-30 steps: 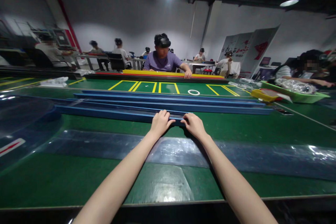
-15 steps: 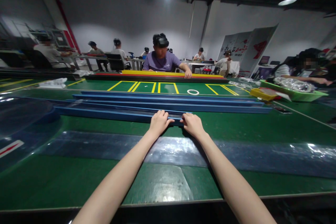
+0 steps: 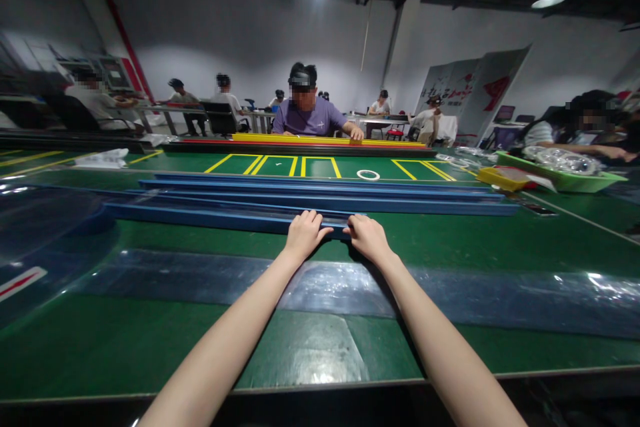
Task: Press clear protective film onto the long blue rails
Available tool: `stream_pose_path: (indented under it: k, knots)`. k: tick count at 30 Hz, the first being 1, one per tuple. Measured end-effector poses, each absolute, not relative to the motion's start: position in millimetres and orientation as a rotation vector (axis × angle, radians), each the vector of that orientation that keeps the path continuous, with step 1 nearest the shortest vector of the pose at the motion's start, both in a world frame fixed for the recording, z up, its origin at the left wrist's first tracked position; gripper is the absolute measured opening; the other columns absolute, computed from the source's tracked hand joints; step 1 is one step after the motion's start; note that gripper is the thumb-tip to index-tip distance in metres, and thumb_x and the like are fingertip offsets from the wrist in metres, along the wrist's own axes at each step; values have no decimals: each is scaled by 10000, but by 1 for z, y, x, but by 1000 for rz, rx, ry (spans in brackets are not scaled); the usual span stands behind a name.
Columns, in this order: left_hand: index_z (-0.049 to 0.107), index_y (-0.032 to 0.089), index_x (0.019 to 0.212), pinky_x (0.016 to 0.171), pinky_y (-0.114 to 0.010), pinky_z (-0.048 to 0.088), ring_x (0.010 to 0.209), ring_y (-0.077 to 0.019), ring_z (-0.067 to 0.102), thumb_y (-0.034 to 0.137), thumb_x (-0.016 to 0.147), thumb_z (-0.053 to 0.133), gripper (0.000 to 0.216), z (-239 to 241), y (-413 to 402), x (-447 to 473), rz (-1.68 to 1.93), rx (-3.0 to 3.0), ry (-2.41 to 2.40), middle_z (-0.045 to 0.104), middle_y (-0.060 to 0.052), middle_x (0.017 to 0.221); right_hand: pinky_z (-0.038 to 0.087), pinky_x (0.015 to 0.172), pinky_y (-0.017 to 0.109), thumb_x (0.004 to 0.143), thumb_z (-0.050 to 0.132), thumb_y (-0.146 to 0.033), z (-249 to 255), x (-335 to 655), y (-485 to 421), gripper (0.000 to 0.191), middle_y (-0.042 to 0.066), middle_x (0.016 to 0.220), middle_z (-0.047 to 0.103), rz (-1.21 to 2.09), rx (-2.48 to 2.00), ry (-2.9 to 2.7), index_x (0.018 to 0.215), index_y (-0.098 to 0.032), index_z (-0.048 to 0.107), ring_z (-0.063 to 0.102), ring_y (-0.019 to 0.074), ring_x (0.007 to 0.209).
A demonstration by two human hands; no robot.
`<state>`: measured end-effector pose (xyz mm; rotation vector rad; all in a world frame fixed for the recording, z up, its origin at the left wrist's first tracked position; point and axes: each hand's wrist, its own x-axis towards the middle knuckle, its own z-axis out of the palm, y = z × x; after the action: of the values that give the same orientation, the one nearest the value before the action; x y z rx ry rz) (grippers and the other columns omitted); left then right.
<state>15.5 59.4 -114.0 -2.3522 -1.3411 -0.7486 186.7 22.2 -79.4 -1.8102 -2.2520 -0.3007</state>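
Both my arms reach forward over a green table (image 3: 150, 340). My left hand (image 3: 305, 235) and my right hand (image 3: 369, 237) sit side by side, fingers curled over the near edge of a long blue strip (image 3: 200, 216), gripping it at its right end. Behind it lie several more long blue strips (image 3: 325, 193), stacked lengthwise across the table. A long clear plastic sleeve (image 3: 200, 277) lies flat between my body and the strips, under my forearms.
A white tape ring (image 3: 369, 175) lies on yellow floor-style markings (image 3: 280, 164). Across the table a person in a purple shirt (image 3: 307, 121) handles yellow, red and black strips (image 3: 300, 141). A green tray (image 3: 565, 180) and yellow box (image 3: 500, 178) stand at right. Other people sit behind.
My hands have stayed on the blue strip almost unmoved. The person opposite has shifted a hand slightly along the yellow strips.
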Motion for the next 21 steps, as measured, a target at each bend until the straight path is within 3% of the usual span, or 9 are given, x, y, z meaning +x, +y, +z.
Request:
stream_pose_path:
  k: [12, 21]
  knots:
    - [554, 175, 852, 690, -311, 330, 855, -219, 505, 486, 837, 463, 325, -112, 58, 15, -749, -2340, -1342, 592, -78, 882, 344, 728, 240, 840, 513, -276, -88, 191, 25, 117, 47, 917, 626, -238, -1687, -2157, 885, -188, 577, 533, 164, 874]
    - [559, 171, 851, 700, -316, 322, 845, -216, 505, 501, 831, 460, 344, -111, 57, 15, -745, -2314, -1348, 593, -73, 884, 287, 703, 282, 844, 493, -269, -82, 190, 26, 115, 67, 901, 619, -377, -1729, -2238, 848, -179, 565, 523, 188, 874]
